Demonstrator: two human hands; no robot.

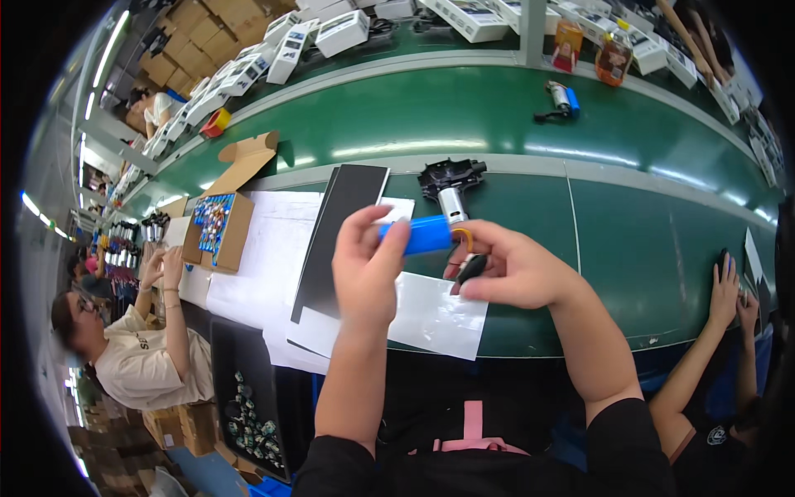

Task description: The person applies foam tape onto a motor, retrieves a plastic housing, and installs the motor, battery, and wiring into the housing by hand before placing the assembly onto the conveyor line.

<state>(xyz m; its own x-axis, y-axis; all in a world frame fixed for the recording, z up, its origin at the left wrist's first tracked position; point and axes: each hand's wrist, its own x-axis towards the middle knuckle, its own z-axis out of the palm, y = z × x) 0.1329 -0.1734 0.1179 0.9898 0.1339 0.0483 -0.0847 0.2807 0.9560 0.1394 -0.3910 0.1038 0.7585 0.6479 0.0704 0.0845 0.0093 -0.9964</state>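
Left hand (365,269) grips a blue cylinder (427,234).

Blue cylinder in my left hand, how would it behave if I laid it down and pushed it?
The blue cylinder would probably roll, given its rounded side. The orange wire at its end might check that roll. Its smooth-looking surface could be slippery.

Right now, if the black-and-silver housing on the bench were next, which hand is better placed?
Probably the right hand: it appears nearer the housing. The left hand, farther left, grips the blue battery pack. The right holds a small black part, so would need freeing first.
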